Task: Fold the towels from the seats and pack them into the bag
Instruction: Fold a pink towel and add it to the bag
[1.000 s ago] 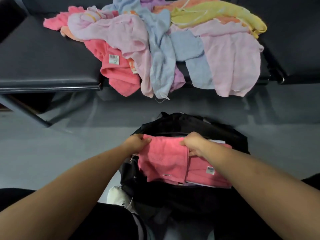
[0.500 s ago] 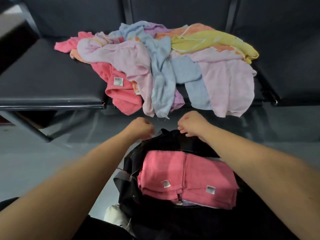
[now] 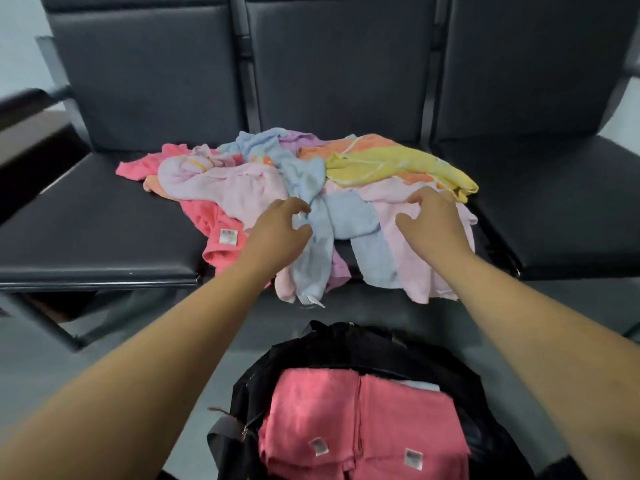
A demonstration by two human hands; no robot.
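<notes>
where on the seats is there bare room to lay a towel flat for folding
The left seat is bare from its armrest side up to the towel pile. The right seat is bare beyond the yellow towel. The middle seat is crowded: the pile covers it and hangs over the front edge, with the left hand and right hand on it.
</notes>
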